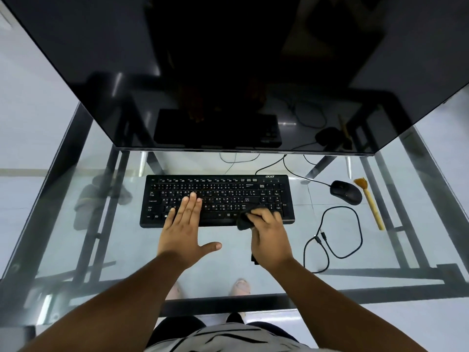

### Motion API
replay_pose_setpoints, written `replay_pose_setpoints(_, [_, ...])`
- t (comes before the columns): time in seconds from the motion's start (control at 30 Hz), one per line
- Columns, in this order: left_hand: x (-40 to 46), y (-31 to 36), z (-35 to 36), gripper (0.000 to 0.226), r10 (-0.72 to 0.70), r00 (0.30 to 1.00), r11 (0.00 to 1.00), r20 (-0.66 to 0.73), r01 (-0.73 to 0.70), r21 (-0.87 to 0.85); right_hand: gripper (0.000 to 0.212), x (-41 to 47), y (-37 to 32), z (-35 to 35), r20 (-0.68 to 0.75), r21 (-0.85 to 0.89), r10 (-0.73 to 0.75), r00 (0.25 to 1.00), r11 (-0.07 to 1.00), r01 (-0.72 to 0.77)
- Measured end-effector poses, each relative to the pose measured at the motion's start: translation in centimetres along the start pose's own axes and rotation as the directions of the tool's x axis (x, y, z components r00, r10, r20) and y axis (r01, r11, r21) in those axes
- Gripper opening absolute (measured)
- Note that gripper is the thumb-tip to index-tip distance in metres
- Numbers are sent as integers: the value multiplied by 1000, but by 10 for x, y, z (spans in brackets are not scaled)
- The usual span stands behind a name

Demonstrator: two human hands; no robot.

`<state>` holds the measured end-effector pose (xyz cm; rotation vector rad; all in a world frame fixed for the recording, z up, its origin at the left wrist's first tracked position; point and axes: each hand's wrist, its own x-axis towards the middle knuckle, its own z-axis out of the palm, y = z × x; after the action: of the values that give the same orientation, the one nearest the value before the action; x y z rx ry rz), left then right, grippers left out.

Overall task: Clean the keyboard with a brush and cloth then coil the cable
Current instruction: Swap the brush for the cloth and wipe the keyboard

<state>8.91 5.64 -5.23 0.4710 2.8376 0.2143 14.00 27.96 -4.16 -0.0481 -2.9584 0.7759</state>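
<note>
Left hand (183,226) flat, fingers straight, pressing keyboard (218,199) at mid-surface. Right hand (269,232) grips dark cloth (245,219) on its lower right keys. Cable (335,235) lies loose right, probably unplugged. Risk: a hard wipe snags keycaps or slides the keyboard on glass.

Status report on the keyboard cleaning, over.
Left hand flat on keyboard, steadying. Right hand grips cloth, wiping front right edge. Brush idle beside mouse. Cable lying loose.

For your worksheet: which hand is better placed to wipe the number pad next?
Right hand: it grips the black cloth beside the black keyboard's number pad; the left hand presses flat.
</note>
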Motion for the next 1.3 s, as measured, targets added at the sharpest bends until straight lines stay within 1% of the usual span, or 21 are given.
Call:
replay_pose_setpoints(0.07, [-3,-6,-1,124,-7,1000,1000,-1,7,-9,41,1,-12,8,-28,-13,27,999,1000,-27])
replay_pose_setpoints(0.1, [-4,-10,-2,125,-10,1000,1000,0,10,-13,41,2,-21,14,-19,-13,-1,1000,1000,1])
replay_pose_setpoints(0.17, [-6,-17,-3,127,-9,1000,1000,5,9,-11,43,5,-38,22,53,-14,-107,993,994,108])
replay_pose_setpoints(0.23, [-8,-24,-3,129,-15,1000,1000,7,15,3,46,6,-50,28,146,-36,-196,970,978,203])
replay_pose_setpoints(0.27, [-9,-29,-4,129,-20,1000,1000,7,20,9,46,6,-53,29,173,-42,-218,960,973,228])
replay_pose_setpoints(0.33, [-12,-38,-7,129,-34,999,999,13,34,19,46,4,-46,27,184,-54,-237,954,966,251])
replay_pose_setpoints(0.4, [-14,-46,-8,129,-46,999,999,22,45,26,43,-2,-29,23,127,-74,-216,968,971,226])
replay_pose_setpoints(0.47, [-18,-55,-10,129,-65,998,998,19,64,22,40,-8,-15,22,16,-52,-139,990,989,140])
replay_pose_setpoints(0.53, [-21,-65,-12,129,-83,996,996,24,82,27,40,-12,-16,27,-67,-35,-49,997,998,47])
replay_pose_setpoints(0.6, [-24,-74,-14,130,-99,995,995,27,98,32,40,-10,-29,35,-95,-30,-23,995,999,20])
replay_pose_setpoints(0.67, [-27,-83,-16,131,-110,994,994,28,109,27,41,-5,-46,45,-51,-42,-96,994,995,94])
replay_pose_setpoints(0.73, [-29,-92,-17,132,-113,993,993,34,112,31,44,3,-64,54,48,-81,-216,975,972,219])
replay_pose_setpoints(0.87, [-33,-110,-19,133,-109,992,994,59,107,34,47,22,-104,70,178,-143,-376,909,905,402])
replay_pose_setpoints(0.97, [-36,-122,-19,135,-69,992,998,105,69,1,45,34,-128,79,248,-152,-473,845,843,517])
replay_pose_setpoints(1.13, [-36,-134,-17,144,-3,991,998,135,10,-56,46,38,-140,85,284,-185,-492,823,814,551])
replay_pose_setpoints(1.23, [-37,-137,-16,144,25,991,999,130,-20,-38,47,38,-133,79,292,-208,-511,809,791,575])
replay_pose_setpoints(1.3, [-37,-137,-17,141,26,992,999,127,-23,-26,47,37,-123,75,289,-220,-506,813,791,571])
